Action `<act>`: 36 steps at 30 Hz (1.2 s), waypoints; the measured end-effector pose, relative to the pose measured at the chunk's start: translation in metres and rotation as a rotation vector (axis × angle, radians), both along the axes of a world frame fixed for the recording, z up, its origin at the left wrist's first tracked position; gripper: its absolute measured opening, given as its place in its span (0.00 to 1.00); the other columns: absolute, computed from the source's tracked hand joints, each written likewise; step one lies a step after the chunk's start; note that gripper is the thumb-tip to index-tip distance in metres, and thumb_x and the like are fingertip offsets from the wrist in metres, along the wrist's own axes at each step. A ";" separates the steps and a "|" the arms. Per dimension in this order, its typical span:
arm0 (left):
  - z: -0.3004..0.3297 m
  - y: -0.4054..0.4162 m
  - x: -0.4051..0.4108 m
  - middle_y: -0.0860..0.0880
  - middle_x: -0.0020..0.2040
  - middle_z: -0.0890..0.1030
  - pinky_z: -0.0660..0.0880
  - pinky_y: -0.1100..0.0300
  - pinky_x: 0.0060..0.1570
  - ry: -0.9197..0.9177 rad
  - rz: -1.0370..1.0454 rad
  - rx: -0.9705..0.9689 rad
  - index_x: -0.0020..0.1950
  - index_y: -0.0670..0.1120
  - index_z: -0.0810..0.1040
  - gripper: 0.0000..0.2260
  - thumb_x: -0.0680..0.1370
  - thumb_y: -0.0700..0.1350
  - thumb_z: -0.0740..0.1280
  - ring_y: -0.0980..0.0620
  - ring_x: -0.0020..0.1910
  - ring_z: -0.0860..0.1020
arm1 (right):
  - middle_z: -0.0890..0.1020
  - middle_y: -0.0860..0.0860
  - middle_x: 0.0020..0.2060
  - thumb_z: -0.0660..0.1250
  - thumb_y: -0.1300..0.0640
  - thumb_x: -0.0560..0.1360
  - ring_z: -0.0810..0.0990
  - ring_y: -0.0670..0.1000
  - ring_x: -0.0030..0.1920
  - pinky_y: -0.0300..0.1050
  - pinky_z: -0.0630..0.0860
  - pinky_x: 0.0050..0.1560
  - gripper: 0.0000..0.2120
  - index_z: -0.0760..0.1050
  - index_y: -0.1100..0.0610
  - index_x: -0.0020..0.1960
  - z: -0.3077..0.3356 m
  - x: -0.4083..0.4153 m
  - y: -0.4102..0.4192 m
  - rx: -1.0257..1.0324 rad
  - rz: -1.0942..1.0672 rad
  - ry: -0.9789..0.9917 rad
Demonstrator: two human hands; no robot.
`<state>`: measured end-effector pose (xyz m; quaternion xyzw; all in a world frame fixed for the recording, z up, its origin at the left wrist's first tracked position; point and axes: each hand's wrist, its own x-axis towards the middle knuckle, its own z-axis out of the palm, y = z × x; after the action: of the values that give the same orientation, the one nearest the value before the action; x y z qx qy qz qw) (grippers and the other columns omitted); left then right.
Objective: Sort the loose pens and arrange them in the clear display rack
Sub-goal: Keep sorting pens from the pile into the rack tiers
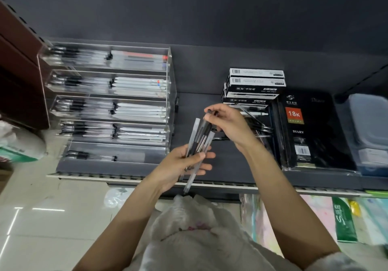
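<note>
The clear display rack (171, 94) stands on the left of the dark shelf, its five stepped tiers holding rows of black-capped and white pens. My left hand (184, 163) grips a bundle of several clear and black pens (199, 142), held upright in front of the shelf, right of the rack. My right hand (228, 123) pinches the top of one black pen (211, 113) at the bundle's upper end. A few loose pens (260, 126) lie on the shelf behind my right hand.
Black-and-white gel pen boxes (255, 85) are stacked at the back of the shelf. A black 18K diary pack (310, 132) lies to the right, and a blue-grey plastic box (369, 127) beyond it. The shelf's front edge (231, 185) runs below my hands.
</note>
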<state>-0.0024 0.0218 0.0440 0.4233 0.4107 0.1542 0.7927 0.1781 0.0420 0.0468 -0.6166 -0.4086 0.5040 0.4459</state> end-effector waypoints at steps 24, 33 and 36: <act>-0.013 -0.004 -0.089 0.50 0.53 0.84 0.79 0.63 0.43 -0.121 0.157 -0.087 0.62 0.46 0.75 0.12 0.81 0.38 0.57 0.51 0.47 0.83 | 0.84 0.50 0.43 0.55 0.59 0.82 0.82 0.50 0.50 0.40 0.74 0.49 0.04 0.66 0.56 0.49 -0.007 -0.089 0.037 0.097 -0.150 0.192; -0.011 0.010 -0.103 0.46 0.54 0.83 0.80 0.56 0.48 -0.329 0.535 -0.156 0.61 0.41 0.73 0.11 0.81 0.36 0.55 0.47 0.49 0.83 | 0.80 0.57 0.51 0.68 0.68 0.74 0.82 0.47 0.47 0.40 0.78 0.47 0.07 0.72 0.59 0.44 0.019 -0.151 -0.023 0.531 -0.389 -0.133; -0.004 0.019 -0.094 0.47 0.52 0.84 0.80 0.59 0.46 -0.378 0.625 -0.136 0.59 0.41 0.74 0.11 0.82 0.37 0.55 0.50 0.48 0.82 | 0.80 0.54 0.51 0.71 0.64 0.72 0.82 0.48 0.48 0.43 0.79 0.47 0.05 0.75 0.62 0.41 -0.002 -0.178 -0.046 0.578 -0.311 -0.459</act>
<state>-0.0962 0.0406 0.0399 0.1879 0.3758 0.4364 0.7956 0.0005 -0.0043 0.0447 -0.6168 -0.5242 0.1439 0.5693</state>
